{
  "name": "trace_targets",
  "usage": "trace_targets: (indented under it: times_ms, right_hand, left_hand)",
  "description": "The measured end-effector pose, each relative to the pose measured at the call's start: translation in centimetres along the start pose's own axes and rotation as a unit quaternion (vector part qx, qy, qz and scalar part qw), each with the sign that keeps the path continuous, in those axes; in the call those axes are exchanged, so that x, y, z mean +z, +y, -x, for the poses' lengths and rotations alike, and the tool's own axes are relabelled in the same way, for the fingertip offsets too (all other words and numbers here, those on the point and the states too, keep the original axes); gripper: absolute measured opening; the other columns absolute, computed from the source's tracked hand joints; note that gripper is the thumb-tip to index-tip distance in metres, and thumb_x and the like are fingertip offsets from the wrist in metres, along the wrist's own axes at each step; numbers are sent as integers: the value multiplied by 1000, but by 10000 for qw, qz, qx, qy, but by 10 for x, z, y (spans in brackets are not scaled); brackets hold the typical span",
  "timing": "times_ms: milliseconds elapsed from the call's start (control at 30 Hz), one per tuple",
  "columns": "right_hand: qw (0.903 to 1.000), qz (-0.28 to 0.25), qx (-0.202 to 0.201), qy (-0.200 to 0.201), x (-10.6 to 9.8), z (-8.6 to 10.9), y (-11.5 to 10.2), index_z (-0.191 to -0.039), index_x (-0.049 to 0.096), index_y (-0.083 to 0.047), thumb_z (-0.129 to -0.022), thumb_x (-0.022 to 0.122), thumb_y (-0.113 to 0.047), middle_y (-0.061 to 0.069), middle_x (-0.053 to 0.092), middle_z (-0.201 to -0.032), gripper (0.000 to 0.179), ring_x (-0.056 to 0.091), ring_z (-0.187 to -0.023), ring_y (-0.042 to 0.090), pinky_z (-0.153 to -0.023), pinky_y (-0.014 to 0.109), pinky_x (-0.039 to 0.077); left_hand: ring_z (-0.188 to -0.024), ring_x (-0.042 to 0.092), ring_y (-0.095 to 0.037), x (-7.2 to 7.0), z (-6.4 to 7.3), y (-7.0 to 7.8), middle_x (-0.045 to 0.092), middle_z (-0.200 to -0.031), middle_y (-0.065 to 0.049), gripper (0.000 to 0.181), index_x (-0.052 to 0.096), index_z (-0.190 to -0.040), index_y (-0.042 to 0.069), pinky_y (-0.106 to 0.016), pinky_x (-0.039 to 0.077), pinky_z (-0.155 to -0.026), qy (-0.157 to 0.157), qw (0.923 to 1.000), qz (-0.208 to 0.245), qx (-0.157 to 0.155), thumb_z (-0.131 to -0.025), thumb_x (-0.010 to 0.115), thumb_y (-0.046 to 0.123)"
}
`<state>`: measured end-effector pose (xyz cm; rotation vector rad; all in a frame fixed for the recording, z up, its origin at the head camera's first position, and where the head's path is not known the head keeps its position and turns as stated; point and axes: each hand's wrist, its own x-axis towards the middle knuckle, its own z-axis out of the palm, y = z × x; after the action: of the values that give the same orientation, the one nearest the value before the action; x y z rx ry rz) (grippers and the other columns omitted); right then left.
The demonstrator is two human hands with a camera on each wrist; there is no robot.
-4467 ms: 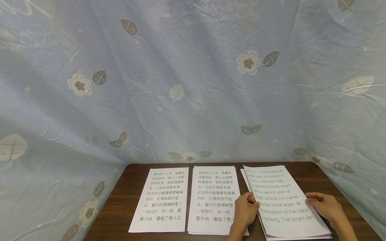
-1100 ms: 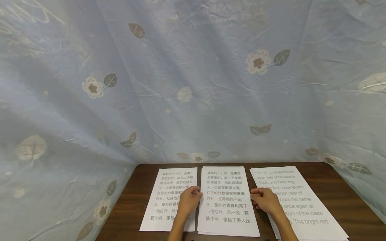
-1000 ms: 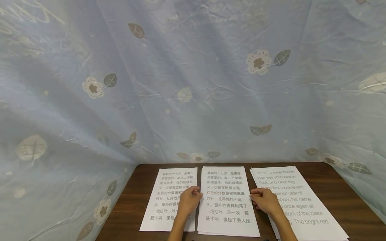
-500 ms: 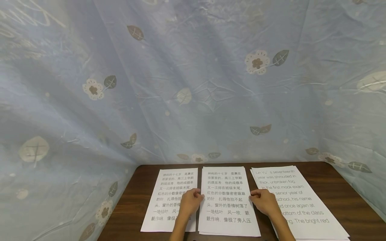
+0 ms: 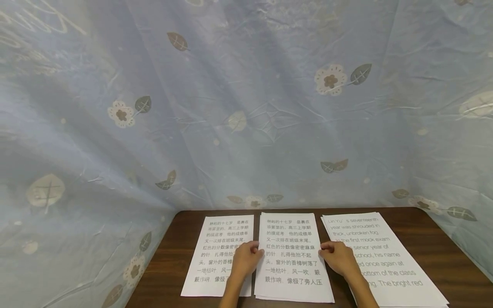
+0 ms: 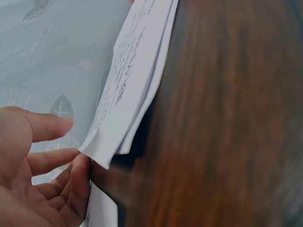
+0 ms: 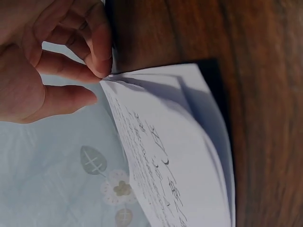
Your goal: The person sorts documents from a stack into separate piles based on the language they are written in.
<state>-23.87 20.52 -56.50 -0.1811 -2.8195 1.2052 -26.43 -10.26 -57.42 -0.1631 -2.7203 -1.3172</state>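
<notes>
A middle stack of white paper (image 5: 290, 256), printed with Chinese text, lies on the table between both hands. My left hand (image 5: 246, 258) is at its left edge, my right hand (image 5: 339, 258) at its right edge. In the left wrist view the index finger (image 6: 54, 160) touches the paper's edge, and the thumb (image 6: 52, 126) stands apart above it. Likewise in the right wrist view, fingertips (image 7: 102, 68) meet the sheets' edge while the thumb (image 7: 71, 99) stays clear. Sheet edges look slightly separated and bowed there.
A left paper stack (image 5: 215, 286) with Chinese text lies partly under my left forearm. To the right, a paper stack (image 5: 400, 295) with English text is partly covered by my right arm. The brown wooden table (image 5: 161, 256) ends at a blue patterned cloth (image 5: 246, 107).
Since the oldest frame, both hands have left the English stack and moved left to the middle stack. Over the last second they stay along its two edges, with only a slight shift.
</notes>
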Motion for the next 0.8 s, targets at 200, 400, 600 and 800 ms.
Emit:
trace_targets:
  times_ms: [200,400,600,800]
  right_hand:
    - [9999,12,-135,3,-2,2,-4,-121,76,5,-95,71,-20,14,80,-105,36,75,-94,29,-79,46,61]
    - [9997,44,-215,-51,-1,3,-5,-121,75,7,-96,71,-19,19,80,-107,37,76,-97,34,-80,48,62]
    - [9996,75,-267,17,-4,4,-8,-124,75,5,-95,73,-19,12,80,-102,38,75,-93,28,-78,46,62]
    - [9985,-526,-139,25,-5,6,-10,-128,72,5,-91,75,-10,6,77,-97,40,71,-80,17,-67,32,60]
  left_hand:
    - [-83,58,-12,0,1,2,67,-93,1,42,74,-129,0,-24,48,-67,19,10000,-16,96,-93,78,22]
    - [-83,60,-12,-2,1,2,71,-98,-3,42,74,-129,0,-24,49,-68,-28,9999,122,53,-94,78,22]
    - [-91,63,-14,-3,1,4,71,-103,-4,39,74,-129,4,-30,54,-77,-39,9999,141,-34,-95,77,23]
    - [-83,62,-12,-3,1,5,69,-99,-1,37,74,-128,3,-23,52,-67,-44,9993,358,-59,-93,77,15]
